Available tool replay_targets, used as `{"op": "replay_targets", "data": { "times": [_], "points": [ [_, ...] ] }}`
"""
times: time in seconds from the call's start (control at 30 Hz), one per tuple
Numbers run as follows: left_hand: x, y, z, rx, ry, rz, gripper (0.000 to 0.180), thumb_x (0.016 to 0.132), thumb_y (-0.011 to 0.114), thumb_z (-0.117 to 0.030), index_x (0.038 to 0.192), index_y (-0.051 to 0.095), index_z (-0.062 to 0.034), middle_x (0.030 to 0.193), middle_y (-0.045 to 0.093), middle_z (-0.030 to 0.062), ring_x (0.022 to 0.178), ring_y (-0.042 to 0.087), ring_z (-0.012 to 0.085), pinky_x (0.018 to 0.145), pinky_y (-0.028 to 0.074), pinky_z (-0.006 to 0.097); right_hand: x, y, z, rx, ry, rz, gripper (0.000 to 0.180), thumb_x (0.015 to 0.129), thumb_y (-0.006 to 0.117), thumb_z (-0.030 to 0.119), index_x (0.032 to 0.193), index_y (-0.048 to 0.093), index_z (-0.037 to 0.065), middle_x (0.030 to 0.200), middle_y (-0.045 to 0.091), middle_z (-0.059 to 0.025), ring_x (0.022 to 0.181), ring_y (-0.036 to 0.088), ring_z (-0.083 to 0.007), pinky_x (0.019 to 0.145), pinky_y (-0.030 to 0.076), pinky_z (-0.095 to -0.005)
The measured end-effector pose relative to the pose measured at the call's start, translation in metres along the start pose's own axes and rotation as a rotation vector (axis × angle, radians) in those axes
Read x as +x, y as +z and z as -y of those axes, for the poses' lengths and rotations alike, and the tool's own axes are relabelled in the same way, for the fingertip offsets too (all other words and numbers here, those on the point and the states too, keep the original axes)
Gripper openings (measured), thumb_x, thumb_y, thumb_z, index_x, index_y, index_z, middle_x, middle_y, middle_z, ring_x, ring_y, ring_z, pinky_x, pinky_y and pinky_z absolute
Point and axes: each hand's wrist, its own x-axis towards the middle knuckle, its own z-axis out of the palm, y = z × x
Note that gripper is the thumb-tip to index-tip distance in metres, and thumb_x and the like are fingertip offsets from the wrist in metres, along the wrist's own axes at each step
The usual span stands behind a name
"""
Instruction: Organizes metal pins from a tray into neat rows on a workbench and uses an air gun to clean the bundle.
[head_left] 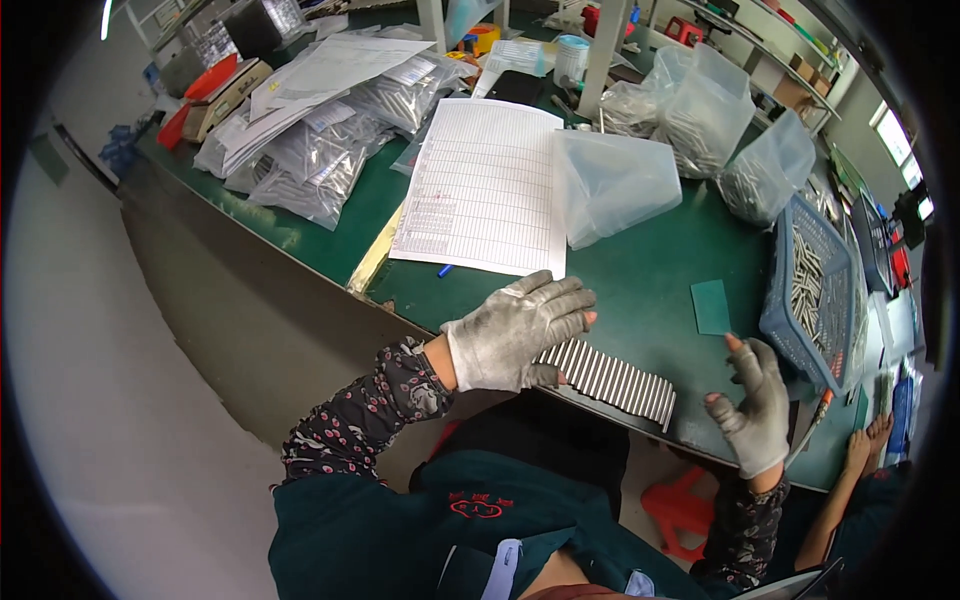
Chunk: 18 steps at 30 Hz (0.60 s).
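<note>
A row of silver metal rods [612, 382] lies side by side along the near edge of the green table. My left hand [522, 330], in a worn white glove with bare fingertips, lies over the row's left end, its fingers stretched out and its thumb by the rods. Off the right end of the row, my right hand [752, 408] is raised in a similar glove. Its thumb and fingers are apart with nothing between them. Beyond it stands a blue plastic basket [775, 290] holding many loose metal rods [806, 275].
A small green card [711, 307] lies left of the basket. Printed sheets [480, 190] and a translucent bin [615, 185] lie farther back. Bagged parts [310, 165] are heaped at left, filled bins [705, 115] at back right. Another person's hands [868, 445] are at far right.
</note>
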Motion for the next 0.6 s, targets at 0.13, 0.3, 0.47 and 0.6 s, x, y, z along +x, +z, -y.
{"op": "replay_targets", "data": {
  "times": [0.13, 0.3, 0.47, 0.6],
  "points": [
    [0.0, 0.001, -0.002, -0.054, -0.024, -0.032, 0.077, 0.069, 0.066, -0.048, 0.127, 0.047, -0.0013, 0.133, 0.045, 0.0172, 0.128, 0.038, 0.0327, 0.109, 0.028, 0.045, 0.006, -0.049, -0.071, -0.098, 0.038, -0.26, 0.059, 0.084, 0.065, 0.038, 0.128, 0.05, 0.002, 0.123, 0.052, -0.0152, 0.11, 0.053, -0.0247, 0.09, 0.043, -0.0339],
    [-0.001, 0.0, -0.005, -0.028, -0.028, 0.009, 0.072, 0.073, 0.064, -0.049, 0.127, 0.049, -0.0035, 0.133, 0.046, 0.012, 0.128, 0.039, 0.0259, 0.111, 0.027, 0.041, 0.036, -0.094, -0.175, 0.02, 0.333, -0.271, 0.039, 0.091, 0.059, 0.016, 0.126, 0.051, 0.001, 0.122, 0.056, -0.0124, 0.104, 0.056, -0.0172, 0.09, 0.044, -0.0279],
    [-0.002, 0.001, -0.004, -0.144, -0.054, 0.0, 0.078, 0.066, 0.068, -0.048, 0.127, 0.05, -0.0033, 0.133, 0.046, 0.0132, 0.129, 0.039, 0.0265, 0.112, 0.024, 0.042, 0.053, -0.088, -0.244, 0.006, 0.517, 0.018, 0.037, 0.089, 0.057, 0.009, 0.124, 0.052, -0.004, 0.116, 0.061, -0.0131, 0.103, 0.058, -0.0186, 0.092, 0.044, -0.0274],
    [-0.001, -0.002, -0.006, -0.188, -0.073, 0.043, 0.078, 0.068, 0.067, -0.049, 0.128, 0.05, -0.0033, 0.135, 0.045, 0.0132, 0.13, 0.038, 0.0269, 0.113, 0.022, 0.043, 0.048, -0.088, -0.269, 0.171, 0.565, 0.165, 0.036, 0.09, 0.054, 0.008, 0.124, 0.051, -0.003, 0.111, 0.062, -0.0139, 0.101, 0.059, -0.0216, 0.088, 0.046, -0.0283]
  ]
}}
